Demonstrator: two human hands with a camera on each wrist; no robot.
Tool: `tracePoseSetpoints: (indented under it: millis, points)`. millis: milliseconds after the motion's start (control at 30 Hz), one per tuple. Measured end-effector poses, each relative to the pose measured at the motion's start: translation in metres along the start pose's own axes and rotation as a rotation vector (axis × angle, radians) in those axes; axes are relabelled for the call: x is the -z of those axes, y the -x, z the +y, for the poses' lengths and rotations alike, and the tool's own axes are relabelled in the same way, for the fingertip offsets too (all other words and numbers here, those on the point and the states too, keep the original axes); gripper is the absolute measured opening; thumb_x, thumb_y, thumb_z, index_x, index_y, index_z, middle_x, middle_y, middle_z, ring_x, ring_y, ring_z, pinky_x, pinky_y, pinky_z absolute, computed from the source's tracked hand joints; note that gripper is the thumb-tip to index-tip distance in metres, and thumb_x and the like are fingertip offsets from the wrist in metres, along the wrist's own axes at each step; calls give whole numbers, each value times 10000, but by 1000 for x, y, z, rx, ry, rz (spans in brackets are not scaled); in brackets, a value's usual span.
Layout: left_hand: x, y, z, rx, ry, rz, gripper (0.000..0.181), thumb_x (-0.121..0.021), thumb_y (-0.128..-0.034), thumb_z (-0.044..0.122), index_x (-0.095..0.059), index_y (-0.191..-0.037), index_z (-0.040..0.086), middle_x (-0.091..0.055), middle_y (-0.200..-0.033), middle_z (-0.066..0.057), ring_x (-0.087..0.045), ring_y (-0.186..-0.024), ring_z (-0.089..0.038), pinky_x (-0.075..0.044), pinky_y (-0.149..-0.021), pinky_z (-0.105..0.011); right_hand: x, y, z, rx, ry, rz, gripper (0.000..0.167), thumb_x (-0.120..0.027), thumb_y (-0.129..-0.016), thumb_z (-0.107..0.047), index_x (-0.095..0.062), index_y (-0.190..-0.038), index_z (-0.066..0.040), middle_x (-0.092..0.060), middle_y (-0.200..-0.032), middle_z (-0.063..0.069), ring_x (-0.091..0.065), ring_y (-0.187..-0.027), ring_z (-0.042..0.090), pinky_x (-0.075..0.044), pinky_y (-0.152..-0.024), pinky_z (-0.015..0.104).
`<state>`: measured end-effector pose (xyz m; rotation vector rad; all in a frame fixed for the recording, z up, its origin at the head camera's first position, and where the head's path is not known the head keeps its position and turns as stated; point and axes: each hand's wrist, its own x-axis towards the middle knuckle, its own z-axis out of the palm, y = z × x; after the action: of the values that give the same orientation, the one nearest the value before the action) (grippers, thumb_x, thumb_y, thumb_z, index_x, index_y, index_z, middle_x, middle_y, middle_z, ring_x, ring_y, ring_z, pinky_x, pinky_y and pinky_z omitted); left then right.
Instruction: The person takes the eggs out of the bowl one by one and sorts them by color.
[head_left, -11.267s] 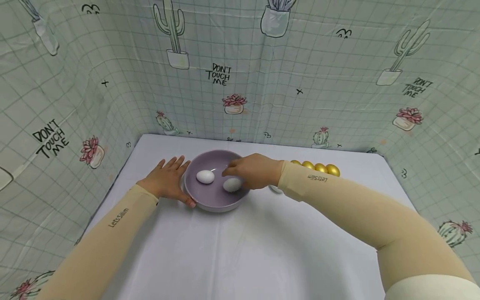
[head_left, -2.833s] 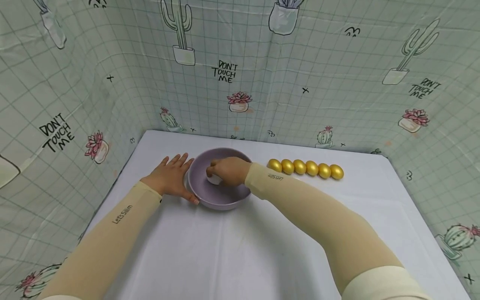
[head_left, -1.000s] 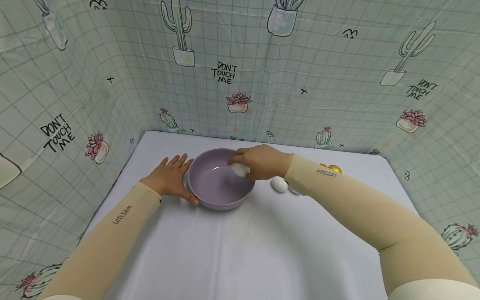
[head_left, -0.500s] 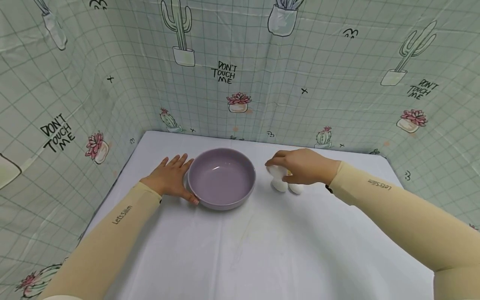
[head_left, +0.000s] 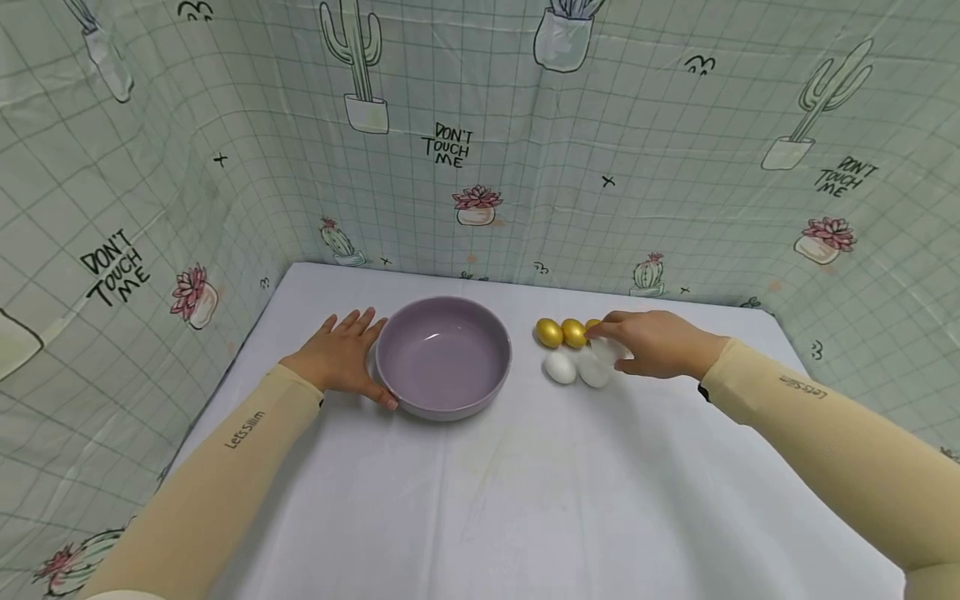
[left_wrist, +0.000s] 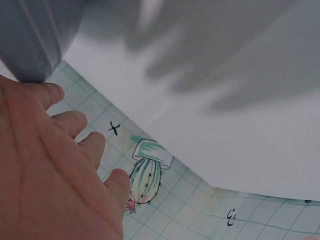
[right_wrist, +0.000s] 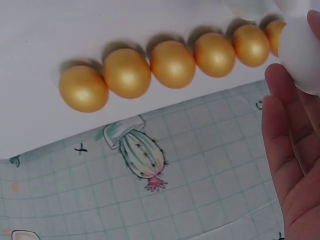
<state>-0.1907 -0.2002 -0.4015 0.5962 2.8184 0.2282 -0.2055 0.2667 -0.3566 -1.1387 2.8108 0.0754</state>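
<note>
My left hand [head_left: 337, 354] rests against the left side of a mauve bowl [head_left: 442, 362], fingers spread and straight, thumb at the near rim. In the left wrist view the bowl's outer wall [left_wrist: 37, 35] touches that hand [left_wrist: 55, 165]. Over to the right, my right hand [head_left: 660, 346] holds a white egg [head_left: 609, 350] between thumb and fingers, just right of two white eggs lying side by side, one [head_left: 559, 367] nearer the bowl and the other [head_left: 592, 371] beside it. The right wrist view shows the held egg [right_wrist: 302, 52] against the fingers of the hand [right_wrist: 300, 155].
Behind the white eggs runs a row of several golden eggs [right_wrist: 172, 65], partly hidden by my right hand in the head view. A white cloth [head_left: 465, 500] covers the table. Patterned fabric [head_left: 675, 208] with cacti rises around its back and sides.
Two white eggs lay in the bowl in the oldest frame; none shows there now. My right hand has carried an egg from the bowl rightward past two others. The left hand stays put.
</note>
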Motion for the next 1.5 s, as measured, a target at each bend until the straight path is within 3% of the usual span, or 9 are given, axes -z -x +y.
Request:
tracePoseSetpoints:
  millis: [233,667,767,900,1000,1200,1400,1500]
  points:
    - [-2,0,-2,-2,-10,5,1414,-819,-541,759,-225,-1572,-6,-143,-1620,-248,-108,-1485,-427,-79,-1162,-610,-14,7,15,-61,-22,-25,545,-830,-781,-100,-651,-1295,-117,-641,-1228,115,-674,-967,308,-553,-809,500]
    - [-2,-1,-2,-5,-11,-4,1415,-802,-550,775,-214,-1575,-3,-132,-1622,-246,-110,-1485,-428,-76,-1162,-609,-39,5,28,-92,-67,-80,546,-815,-775,-66,-648,-1294,-82,-608,-1293,225,-654,-1045,383,-528,-858,555]
    - [-3,-1,-2,-1,-19,-2,1420,-801,-544,781,-214,-1577,2,-135,-1624,-242,-116,-1485,-424,-80,-1165,-603,-45,2,30,-112,-70,-106,544,-816,-777,-86,-648,-1294,-81,-650,-1221,198,-660,-1020,356,-547,-811,529]
    - [-3,-1,-2,2,-17,-1,1422,-802,-542,781,-215,-1577,3,-139,-1624,-241,-117,-1485,-425,-79,-1163,-605,-52,0,33,-139,-48,-137,554,-828,-769,-139,-652,-1293,-112,-688,-1063,114,-656,-921,290,-545,-592,443]
    - [-3,-1,-3,4,-11,-5,1417,-799,-548,781,-215,-1577,2,-139,-1623,-243,-110,-1485,-428,-74,-1162,-610,-55,-1,34,-155,-20,-150,571,-834,-765,-177,-649,-1303,-135,-678,-1006,74,-638,-905,293,-503,-514,412]
    - [-2,-1,-2,1,-20,-3,1411,-790,-554,788,-219,-1575,-2,-146,-1620,-248,-117,-1482,-434,-80,-1159,-615,-55,1,32,-148,-5,-165,571,-820,-786,-184,-638,-1324,-127,-666,-941,-11,-612,-891,268,-507,-581,421]
    - [-2,-1,-2,3,-11,-5,1416,-799,-546,782,-220,-1576,2,-141,-1622,-245,-117,-1484,-429,-74,-1162,-610,-56,0,31,-103,-25,-146,579,-829,-777,-137,-634,-1318,-69,-675,-968,53,-549,-727,165,-494,-583,343]
    - [-2,-1,-2,4,-5,-5,1421,-799,-541,786,-220,-1576,3,-138,-1621,-248,-116,-1484,-429,-73,-1162,-611,-57,0,31,-111,-14,-147,584,-835,-774,-148,-633,-1316,-72,-682,-965,51,-550,-733,177,-501,-580,352]
